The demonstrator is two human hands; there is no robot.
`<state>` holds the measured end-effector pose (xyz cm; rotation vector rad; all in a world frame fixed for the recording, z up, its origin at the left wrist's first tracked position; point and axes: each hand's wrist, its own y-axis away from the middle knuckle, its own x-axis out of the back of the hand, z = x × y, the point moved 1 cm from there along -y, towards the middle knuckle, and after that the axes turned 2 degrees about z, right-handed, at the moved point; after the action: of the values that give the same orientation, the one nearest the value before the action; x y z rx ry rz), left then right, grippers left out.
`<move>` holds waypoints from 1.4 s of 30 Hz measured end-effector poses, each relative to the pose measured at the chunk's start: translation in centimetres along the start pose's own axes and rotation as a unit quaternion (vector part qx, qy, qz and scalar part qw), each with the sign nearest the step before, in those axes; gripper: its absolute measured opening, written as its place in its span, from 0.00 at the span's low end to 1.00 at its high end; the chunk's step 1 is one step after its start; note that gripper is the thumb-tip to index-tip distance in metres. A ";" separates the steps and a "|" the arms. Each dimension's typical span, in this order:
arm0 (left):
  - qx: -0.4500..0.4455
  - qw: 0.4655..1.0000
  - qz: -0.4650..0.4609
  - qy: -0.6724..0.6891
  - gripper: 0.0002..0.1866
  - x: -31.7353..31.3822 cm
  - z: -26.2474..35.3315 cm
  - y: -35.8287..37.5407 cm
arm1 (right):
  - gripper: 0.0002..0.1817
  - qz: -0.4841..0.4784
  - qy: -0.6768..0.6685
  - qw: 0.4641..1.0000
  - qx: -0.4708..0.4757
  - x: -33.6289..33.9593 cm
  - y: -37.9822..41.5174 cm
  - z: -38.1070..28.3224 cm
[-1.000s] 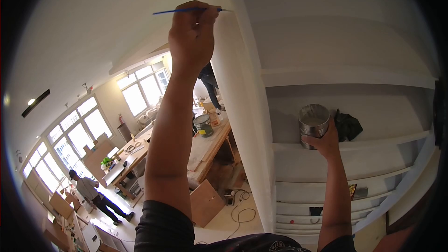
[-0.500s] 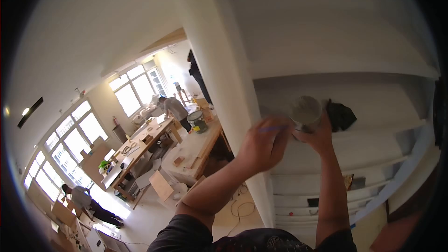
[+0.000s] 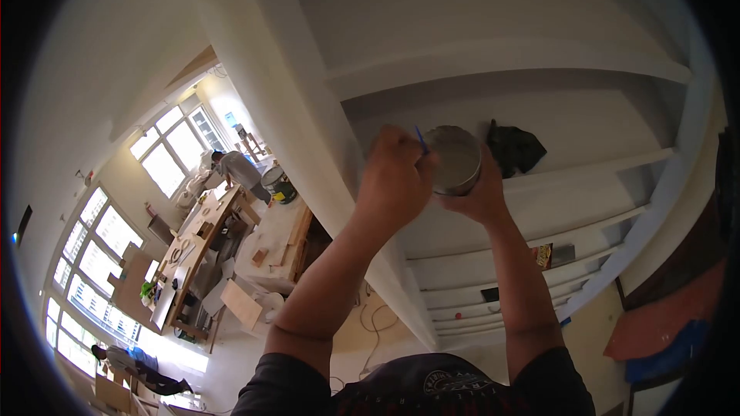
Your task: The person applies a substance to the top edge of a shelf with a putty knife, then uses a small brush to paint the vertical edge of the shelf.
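My right hand [image 3: 482,191] is wrapped round the side of a round tin [image 3: 461,185], its open top turned toward me and a greyish inside showing. At the tin's left rim, my left hand [image 3: 395,181] is closed in a pinch on a thin blue stick-like tool [image 3: 421,141]. Only a short blue length rises above the fingers, and its working end is hidden. A dark crumpled cloth [image 3: 515,150] lies on the white shelf [image 3: 601,163] just right of the tin.
White curved shelves [image 3: 493,250] run below, with a small packet [image 3: 542,256] on one. Left stands a white column [image 3: 285,100]. Beyond it are a long workbench [image 3: 193,243], a paint bucket [image 3: 278,185] on another table, and a person [image 3: 240,171] bending over.
The view has swung right, so the room sits further left. My left hand, blurred before, now shows clearly beside the tin, the blue tool more upright. The right hand keeps its hold.
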<state>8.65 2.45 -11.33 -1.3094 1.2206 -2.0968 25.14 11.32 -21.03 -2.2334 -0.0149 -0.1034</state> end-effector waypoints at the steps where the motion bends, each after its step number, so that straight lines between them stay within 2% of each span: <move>1: 0.004 1.000 -0.004 -0.006 0.08 -0.1 -0.1 -0.1 | 0.60 0.001 0.003 1.000 0.004 0.0 0.1 0.1; 14: 0.040 0.997 -0.064 -0.005 0.11 -0.7 -0.7 -0.4 | 0.63 0.003 0.040 0.998 0.052 -0.4 0.5 1.3; 20: 0.070 0.995 -0.069 0.020 0.10 0.0 0.0 -0.4 | 0.63 0.007 0.041 0.997 0.068 -0.3 0.6 1.0; 26: 0.036 0.998 0.002 0.045 0.06 2.8 1.2 0.2 | 0.64 -0.003 0.028 0.999 0.021 0.1 0.6 0.7; 33: -0.012 0.998 0.009 0.063 0.04 5.0 1.6 2.6 | 0.63 0.004 0.002 1.000 0.010 -0.2 0.1 0.7; 36: -0.025 0.997 0.046 0.064 0.04 6.1 2.1 3.3 | 0.62 0.000 -0.022 1.000 -0.006 -0.4 0.1 1.0; 42: 0.005 0.971 0.163 0.177 0.09 10.0 -1.4 5.4 | 0.61 -0.007 -0.028 0.999 -0.030 -0.5 -0.1 0.1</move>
<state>1.85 -6.77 -10.76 -0.6834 1.4502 -2.1374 24.65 11.40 -21.06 -2.2961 -0.0579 -0.0497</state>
